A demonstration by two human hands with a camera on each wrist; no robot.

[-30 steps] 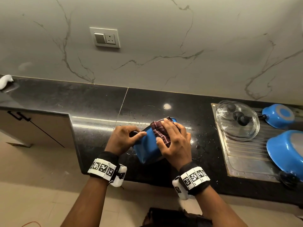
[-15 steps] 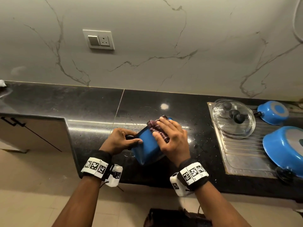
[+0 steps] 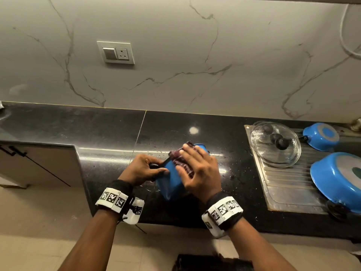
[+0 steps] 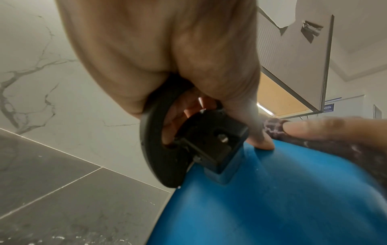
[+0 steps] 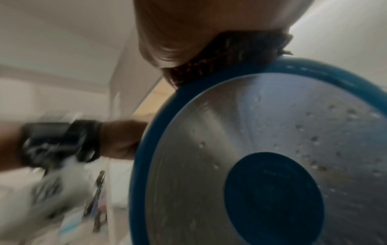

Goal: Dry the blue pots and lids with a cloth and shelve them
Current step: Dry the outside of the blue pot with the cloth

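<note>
Blue pot [image 3: 171, 178] sits at the centre of the head view, tipped on its side over the black counter [image 3: 109, 133] so its wall faces up and its base faces the person. The left hand [image 3: 142, 169] curls its fingers through the pot's black loop handle [image 4: 159, 144], gripping it and steadying the pot. The right hand [image 3: 197, 171] lies with fingers spread and fairly straight, pressing a dark red cloth [image 3: 181, 163] flat against the upper side of the pot.

By my reading, the step in hand is drying the outside wall of this first pot. The right wrist view shows the metal base [image 5: 251, 149] beaded with droplets, so the next move likely calls for bringing the cloth round to the base, then the inside, before shelving.

At the right of the head view, two more blue pots [image 3: 340, 178] [image 3: 321, 135] lie upside down on the steel draining board [image 3: 289, 190] beside stacked glass lids [image 3: 277, 145], seemingly waiting their turn.
</note>
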